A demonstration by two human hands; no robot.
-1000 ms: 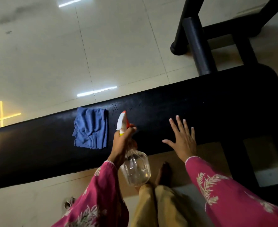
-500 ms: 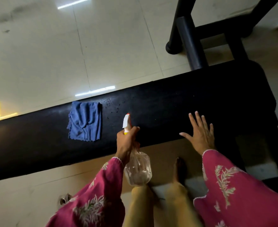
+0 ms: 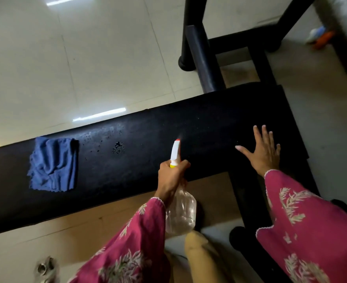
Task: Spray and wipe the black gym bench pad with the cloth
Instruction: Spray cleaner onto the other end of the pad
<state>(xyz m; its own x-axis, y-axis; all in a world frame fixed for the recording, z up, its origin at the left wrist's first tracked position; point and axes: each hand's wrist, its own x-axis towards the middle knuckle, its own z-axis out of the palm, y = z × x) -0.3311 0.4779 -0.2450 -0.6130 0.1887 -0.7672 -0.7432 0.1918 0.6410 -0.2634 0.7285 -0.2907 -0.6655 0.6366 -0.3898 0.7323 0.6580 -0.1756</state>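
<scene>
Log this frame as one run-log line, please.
phase: spraying | left hand: grips spray bottle, nozzle over bench pad | right hand: flat on pad | blue cloth: on pad, untouched | wiping: not started

1. Both arms are covered by long, loose sleeves of deep pink fabric; the left sleeve (image 3: 136, 237) and the right sleeve (image 3: 303, 227) share the same cloth.
2. The fabric carries a pale cream print of feathery, leaf-like sprigs, scattered at intervals along each sleeve.
3. Each cuff ends in a narrow scalloped edge trimmed in a lighter thread, sitting at the wrist.
4. The left hand (image 3: 171, 176) and the right hand (image 3: 264, 152) are bare, with no gloves; rings or bracelets cannot be made out.
5. Below the sleeves, the legs are clothed in plain mustard-tan trousers (image 3: 199, 254), without visible pattern.
</scene>
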